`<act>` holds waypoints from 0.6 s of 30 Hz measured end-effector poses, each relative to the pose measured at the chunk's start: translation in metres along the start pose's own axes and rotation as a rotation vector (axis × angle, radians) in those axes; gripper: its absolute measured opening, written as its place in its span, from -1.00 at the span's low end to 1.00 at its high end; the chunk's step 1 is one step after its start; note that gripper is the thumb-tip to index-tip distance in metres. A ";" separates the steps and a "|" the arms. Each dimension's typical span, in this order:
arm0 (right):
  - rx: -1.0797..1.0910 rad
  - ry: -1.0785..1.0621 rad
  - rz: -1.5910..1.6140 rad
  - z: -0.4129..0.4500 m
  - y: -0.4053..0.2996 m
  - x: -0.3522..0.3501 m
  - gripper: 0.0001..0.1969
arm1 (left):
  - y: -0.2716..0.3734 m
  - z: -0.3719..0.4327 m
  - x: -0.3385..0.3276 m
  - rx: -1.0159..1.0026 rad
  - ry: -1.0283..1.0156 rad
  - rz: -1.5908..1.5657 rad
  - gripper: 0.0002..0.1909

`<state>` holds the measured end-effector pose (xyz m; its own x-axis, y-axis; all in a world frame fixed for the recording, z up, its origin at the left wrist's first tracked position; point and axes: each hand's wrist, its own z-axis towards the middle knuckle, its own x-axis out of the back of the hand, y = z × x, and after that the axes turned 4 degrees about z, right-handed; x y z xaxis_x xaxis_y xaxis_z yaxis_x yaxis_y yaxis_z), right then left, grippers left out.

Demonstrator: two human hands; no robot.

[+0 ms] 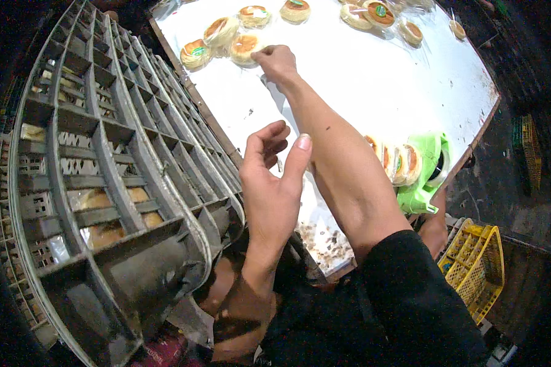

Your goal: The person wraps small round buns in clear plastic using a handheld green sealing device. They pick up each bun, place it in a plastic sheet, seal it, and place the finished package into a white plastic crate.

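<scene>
My right hand (pixel 277 64) reaches across the white table and has its fingertips at the edge of a round pastry (pixel 244 49) in clear wrapping; whether it grips the pastry or only its film I cannot tell. Nearer to me, my left hand (pixel 274 179) is raised beside my right forearm, palm up with curled fingers, holding nothing that I can see. More wrapped pastries, one with a green sticker (pixel 195 53), lie around the touched one. By my right elbow, a row of wrapped pastries (pixel 399 163) stands on edge against a bright green tape dispenser (pixel 424 179).
Grey plastic crates (pixel 149 172) stand tilted at the left, close to the table (pixel 381 96), with packaged baked goods showing through their gaps. Several wrapped pastries (pixel 379 13) lie at the far side. Crumbs are at the near corner. A yellow basket (pixel 475 266) is low at the right.
</scene>
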<state>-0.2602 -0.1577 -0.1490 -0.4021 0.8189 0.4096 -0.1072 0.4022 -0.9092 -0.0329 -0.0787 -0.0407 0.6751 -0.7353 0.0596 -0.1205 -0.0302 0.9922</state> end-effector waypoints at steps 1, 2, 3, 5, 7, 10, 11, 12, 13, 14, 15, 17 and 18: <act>-0.115 -0.025 0.181 -0.003 -0.005 0.011 -0.56 | 0.000 0.000 0.002 -0.048 -0.003 -0.001 -0.51; -0.016 -0.010 0.308 -0.011 -0.012 0.023 -0.64 | 0.001 -0.001 0.005 -0.050 -0.023 0.027 -0.47; 0.098 -0.036 0.266 -0.020 -0.021 0.038 -0.64 | 0.002 -0.001 0.006 -0.144 0.044 0.178 -0.46; 0.329 -0.048 0.193 -0.043 -0.036 0.066 -0.65 | 0.004 -0.002 0.006 -0.308 0.146 0.463 -0.42; 0.514 -0.033 0.006 -0.070 -0.041 0.087 -0.65 | 0.003 -0.006 0.002 -0.281 0.076 0.413 -0.39; 0.280 -0.261 -0.059 -0.086 -0.034 0.087 -0.57 | 0.001 -0.013 -0.007 -0.263 0.053 0.179 -0.37; 0.142 -0.275 -0.055 -0.085 -0.028 0.077 -0.51 | 0.001 -0.018 -0.007 -0.298 0.078 0.218 -0.32; 0.160 -0.269 -0.131 -0.081 -0.020 0.063 -0.51 | 0.000 -0.021 -0.007 -0.383 0.119 0.261 -0.31; 0.144 -0.239 -0.200 -0.074 -0.012 0.047 -0.51 | -0.001 -0.023 -0.006 -0.481 0.136 0.316 -0.29; 0.072 -0.329 -0.176 -0.064 -0.004 0.032 -0.52 | -0.002 -0.025 -0.003 -0.463 0.141 0.305 -0.25; 0.023 -0.295 -0.225 -0.058 0.006 0.015 -0.50 | -0.002 -0.024 0.000 -0.431 0.124 0.289 -0.24; 0.019 -0.253 -0.392 -0.043 0.016 -0.006 -0.49 | -0.001 -0.021 0.006 -0.352 0.128 0.213 -0.22; 0.108 -0.219 -0.307 -0.035 0.012 -0.010 -0.48 | 0.001 -0.019 0.009 -0.369 0.127 0.257 -0.17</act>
<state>-0.2254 -0.1462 -0.1615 -0.5200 0.5553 0.6490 -0.3430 0.5601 -0.7541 -0.0132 -0.0722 -0.0371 0.7436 -0.5982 0.2989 -0.0443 0.4019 0.9146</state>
